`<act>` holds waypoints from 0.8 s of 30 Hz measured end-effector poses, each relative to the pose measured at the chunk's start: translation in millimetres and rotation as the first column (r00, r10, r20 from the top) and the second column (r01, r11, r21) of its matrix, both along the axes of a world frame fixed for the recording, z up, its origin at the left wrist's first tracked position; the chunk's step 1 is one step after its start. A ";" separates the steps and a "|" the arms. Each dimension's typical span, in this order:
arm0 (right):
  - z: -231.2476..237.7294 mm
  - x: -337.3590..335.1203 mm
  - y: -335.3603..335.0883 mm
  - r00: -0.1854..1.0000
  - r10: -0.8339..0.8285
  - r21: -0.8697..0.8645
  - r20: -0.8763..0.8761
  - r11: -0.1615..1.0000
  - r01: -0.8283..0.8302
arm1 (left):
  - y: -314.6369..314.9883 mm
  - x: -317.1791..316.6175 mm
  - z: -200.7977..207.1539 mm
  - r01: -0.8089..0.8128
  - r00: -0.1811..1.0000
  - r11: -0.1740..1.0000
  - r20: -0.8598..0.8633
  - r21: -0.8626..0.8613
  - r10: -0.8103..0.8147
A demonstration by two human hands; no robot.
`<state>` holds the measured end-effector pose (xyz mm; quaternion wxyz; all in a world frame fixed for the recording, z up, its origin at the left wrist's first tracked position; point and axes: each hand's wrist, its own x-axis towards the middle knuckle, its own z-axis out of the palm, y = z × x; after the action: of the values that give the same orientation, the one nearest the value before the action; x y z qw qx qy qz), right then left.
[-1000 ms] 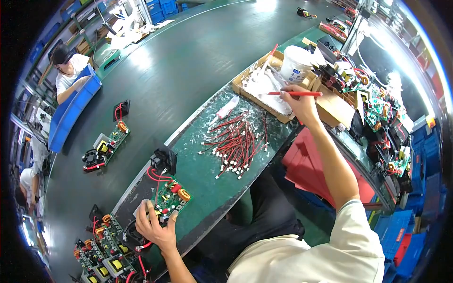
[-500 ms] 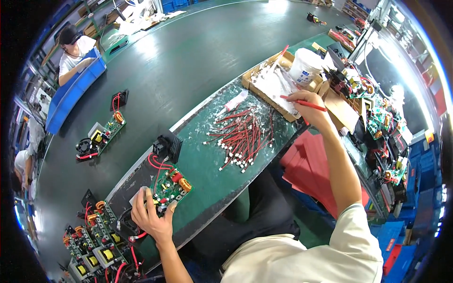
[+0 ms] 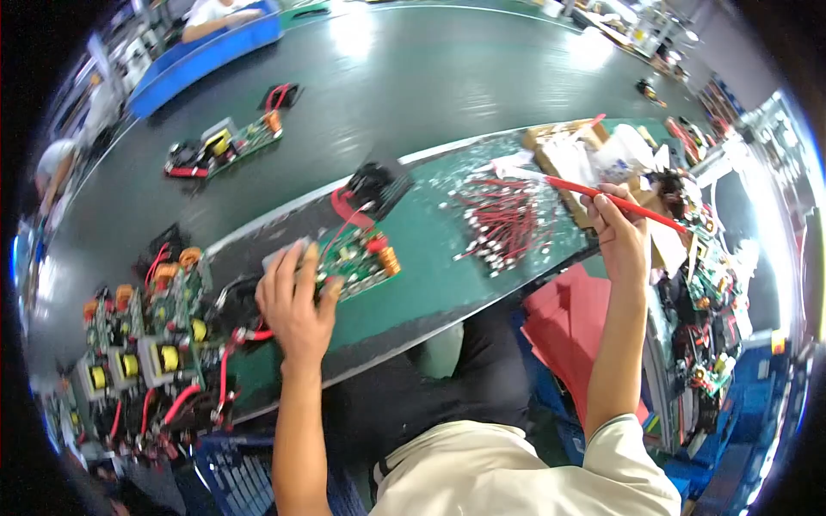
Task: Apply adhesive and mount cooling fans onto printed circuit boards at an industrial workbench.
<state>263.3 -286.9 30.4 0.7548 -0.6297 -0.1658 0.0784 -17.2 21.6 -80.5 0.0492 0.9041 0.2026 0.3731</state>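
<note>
My left hand (image 3: pixel 297 301) grips the left end of a green circuit board (image 3: pixel 360 261), fingers over a greyish part and thumb at the near edge. Red wires run from the board to a black finned part (image 3: pixel 379 185) just beyond it. My right hand (image 3: pixel 618 228) is closed around a long red stick (image 3: pixel 572 187), whose whitish far end points left, above a pile of red wires with white connectors (image 3: pixel 499 219). A cardboard tray (image 3: pixel 544 146) smeared with white material lies beyond the stick. Blur hides the exact shape of the stick's tip.
Several assembled boards (image 3: pixel 168 335) crowd the left end of the bench. Another board (image 3: pixel 228 144) lies on the dark belt (image 3: pixel 413 95). A white tub (image 3: pixel 624 153) and more boards (image 3: pixel 710 318) are at right. A person holds a blue bin (image 3: pixel 206 56) at far left.
My right hand has lifted away from the tray, and the red stick now reaches left above the wire pile. My left hand stays on the circuit board. The view has shifted.
</note>
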 end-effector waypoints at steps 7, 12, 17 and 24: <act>0.2 -69.2 70.3 0.973 0.206 -0.121 0.106 0.974 -0.193 | -0.9 7.2 -6.3 -0.075 0.997 0.997 0.036 0.002 0.075; 14.3 -118.8 96.8 0.871 0.426 -0.428 0.244 0.854 -0.297 | 1.7 4.4 -9.3 -0.097 0.993 0.994 0.066 0.056 0.093; 5.5 -137.6 110.1 0.797 0.534 -0.481 0.283 0.798 -0.364 | 4.4 6.2 -14.2 -0.081 0.993 0.995 0.087 0.061 0.075; -10.8 -138.3 123.7 0.687 0.588 -0.594 0.427 0.755 -0.278 | 3.8 6.3 -16.0 -0.080 0.991 0.995 0.111 0.062 0.073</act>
<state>125.0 -163.2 19.6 0.4390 -0.7288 -0.5160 0.0997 -10.9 25.4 -96.6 0.0158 0.8751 0.2216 0.4300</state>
